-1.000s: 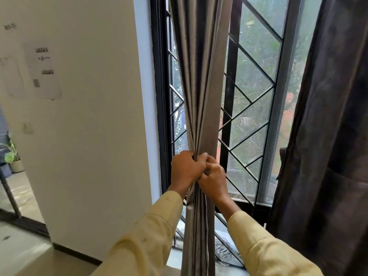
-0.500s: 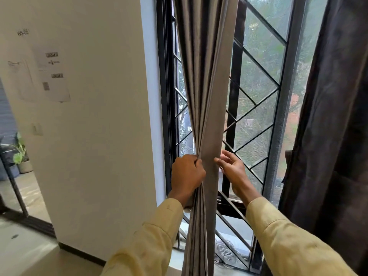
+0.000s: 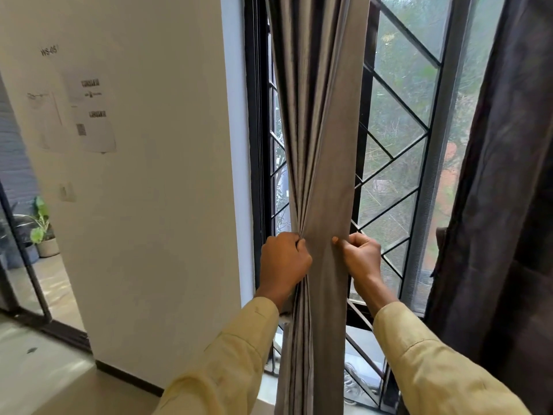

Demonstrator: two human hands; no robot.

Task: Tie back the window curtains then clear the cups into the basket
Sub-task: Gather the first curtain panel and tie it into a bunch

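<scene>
A grey curtain [image 3: 321, 130] hangs bunched into a narrow column in front of the barred window [image 3: 398, 163]. My left hand [image 3: 282, 260] grips the gathered folds on the curtain's left side at waist height. My right hand [image 3: 360, 256] is closed on the curtain's right edge at the same height. A second, darker curtain [image 3: 505, 205] hangs loose along the right. No tie-back, cups or basket are in view.
A white wall [image 3: 149, 205] with taped papers [image 3: 89, 115] stands to the left of the window. Further left, a glass door frame [image 3: 24, 265] opens onto a floor with a potted plant [image 3: 43, 232]. The window's black frame [image 3: 257, 145] runs just left of the curtain.
My right hand let go beside my left hand, opened at the curtain's right side, and has now closed on the right edge. The view shifted slightly left.
</scene>
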